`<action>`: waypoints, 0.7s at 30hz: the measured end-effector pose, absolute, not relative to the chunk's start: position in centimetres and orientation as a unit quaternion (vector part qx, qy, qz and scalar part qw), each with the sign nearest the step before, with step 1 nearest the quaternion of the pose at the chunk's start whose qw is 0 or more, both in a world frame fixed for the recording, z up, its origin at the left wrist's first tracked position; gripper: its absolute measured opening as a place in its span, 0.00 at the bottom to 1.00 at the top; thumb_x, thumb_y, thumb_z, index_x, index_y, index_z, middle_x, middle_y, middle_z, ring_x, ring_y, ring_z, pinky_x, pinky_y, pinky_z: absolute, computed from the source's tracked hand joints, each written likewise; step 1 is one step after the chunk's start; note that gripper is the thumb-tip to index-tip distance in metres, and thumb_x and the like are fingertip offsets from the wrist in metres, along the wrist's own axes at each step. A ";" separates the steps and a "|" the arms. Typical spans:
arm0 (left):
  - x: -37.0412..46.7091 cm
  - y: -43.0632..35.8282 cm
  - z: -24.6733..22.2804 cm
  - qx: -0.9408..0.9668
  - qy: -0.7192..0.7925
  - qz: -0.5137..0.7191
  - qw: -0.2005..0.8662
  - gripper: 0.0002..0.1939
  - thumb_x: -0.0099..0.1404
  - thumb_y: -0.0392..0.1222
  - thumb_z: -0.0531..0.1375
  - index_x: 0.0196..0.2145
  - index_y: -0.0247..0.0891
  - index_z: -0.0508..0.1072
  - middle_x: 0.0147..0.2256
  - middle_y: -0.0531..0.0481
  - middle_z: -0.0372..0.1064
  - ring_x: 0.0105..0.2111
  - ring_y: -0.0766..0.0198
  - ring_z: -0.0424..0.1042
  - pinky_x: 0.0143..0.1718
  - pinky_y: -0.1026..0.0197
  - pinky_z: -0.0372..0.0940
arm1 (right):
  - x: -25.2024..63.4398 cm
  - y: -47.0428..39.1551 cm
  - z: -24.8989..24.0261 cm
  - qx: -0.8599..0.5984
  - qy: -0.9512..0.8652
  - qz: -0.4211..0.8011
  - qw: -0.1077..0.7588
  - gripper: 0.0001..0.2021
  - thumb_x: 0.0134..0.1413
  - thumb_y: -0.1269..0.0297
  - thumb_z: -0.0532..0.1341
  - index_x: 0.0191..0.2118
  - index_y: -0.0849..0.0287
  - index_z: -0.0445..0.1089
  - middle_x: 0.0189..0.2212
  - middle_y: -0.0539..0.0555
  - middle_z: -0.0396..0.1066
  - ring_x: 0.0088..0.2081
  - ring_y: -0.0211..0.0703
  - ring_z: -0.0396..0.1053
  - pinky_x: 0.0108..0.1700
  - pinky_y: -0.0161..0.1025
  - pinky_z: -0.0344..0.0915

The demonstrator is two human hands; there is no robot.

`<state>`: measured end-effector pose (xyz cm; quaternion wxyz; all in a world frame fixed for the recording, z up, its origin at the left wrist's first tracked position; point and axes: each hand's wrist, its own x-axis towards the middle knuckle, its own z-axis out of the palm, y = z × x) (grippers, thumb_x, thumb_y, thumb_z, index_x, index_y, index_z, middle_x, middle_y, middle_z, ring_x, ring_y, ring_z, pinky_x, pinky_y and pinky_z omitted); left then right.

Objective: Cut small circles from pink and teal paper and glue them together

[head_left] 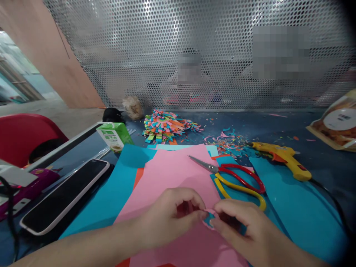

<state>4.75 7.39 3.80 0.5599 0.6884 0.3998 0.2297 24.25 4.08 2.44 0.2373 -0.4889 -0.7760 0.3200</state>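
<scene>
My left hand (169, 217) and my right hand (244, 226) meet over a pink paper sheet (178, 170) near the table's front edge. Both pinch one small piece of pink and blue paper (209, 218) between thumbs and fingertips. Red and yellow scissors (236, 178) lie just beyond my right hand, blades pointing left, partly on the pink sheet. Blue paper sheets (294, 207) lie under and beside the pink one.
A yellow glue gun (283, 158) lies right of the scissors, its cord trailing right. A phone (65, 194) lies at the left, a green drink carton (114, 136) behind it. Colourful paper strips (164, 126) and scraps sit further back. A snack bag (338, 124) stands far right. A perforated metal screen (194, 48) closes the back.
</scene>
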 end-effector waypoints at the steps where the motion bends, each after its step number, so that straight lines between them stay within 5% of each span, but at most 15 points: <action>1: 4.8 7.3 3.7 0.690 0.400 0.227 0.559 0.10 0.61 0.44 0.59 0.30 0.34 0.72 0.28 0.46 0.69 0.28 0.63 0.66 0.30 0.61 0.61 | 24.2 4.1 2.3 -0.490 -0.779 0.314 0.232 0.14 0.61 0.63 0.52 0.23 0.55 0.58 0.19 0.46 0.60 0.22 0.38 0.62 0.23 0.33 0.56; 8: 4.5 7.1 3.4 0.685 0.406 0.219 0.563 0.11 0.61 0.45 0.60 0.29 0.34 0.72 0.30 0.44 0.72 0.30 0.62 0.69 0.31 0.61 0.62 | 24.3 3.8 2.5 -0.457 -0.813 0.283 0.222 0.13 0.61 0.70 0.51 0.25 0.55 0.62 0.22 0.48 0.66 0.25 0.38 0.67 0.27 0.32 0.61; 11: 4.4 7.4 3.4 0.692 0.426 0.210 0.543 0.10 0.61 0.44 0.59 0.30 0.34 0.73 0.29 0.46 0.72 0.28 0.64 0.67 0.29 0.63 0.61 | 25.9 4.6 3.3 -0.424 -0.829 0.255 0.261 0.09 0.61 0.71 0.52 0.36 0.54 0.69 0.30 0.49 0.74 0.31 0.39 0.72 0.33 0.31 0.68; 14: 4.3 7.8 3.4 0.711 0.452 0.206 0.498 0.06 0.60 0.39 0.59 0.31 0.34 0.74 0.29 0.48 0.72 0.28 0.66 0.66 0.28 0.64 0.60 | 29.1 6.7 3.9 -0.454 -0.829 0.071 0.318 0.13 0.62 0.70 0.51 0.47 0.52 0.68 0.43 0.53 0.76 0.43 0.46 0.74 0.45 0.40 0.70; 17: 4.2 7.9 3.6 0.729 0.450 0.197 0.477 0.06 0.60 0.37 0.58 0.33 0.34 0.75 0.31 0.47 0.73 0.29 0.66 0.68 0.28 0.65 0.61 | 32.2 9.3 3.7 -0.457 -0.860 -0.017 0.226 0.20 0.59 0.73 0.48 0.54 0.56 0.67 0.47 0.58 0.75 0.49 0.56 0.71 0.50 0.54 0.69; 21: 4.1 7.9 3.7 0.755 0.442 0.162 0.457 0.08 0.61 0.36 0.57 0.35 0.34 0.75 0.34 0.47 0.74 0.28 0.67 0.69 0.28 0.66 0.61 | 33.9 11.1 2.4 -0.455 -0.883 0.028 0.112 0.19 0.57 0.73 0.50 0.50 0.59 0.71 0.45 0.61 0.76 0.44 0.57 0.74 0.45 0.53 0.73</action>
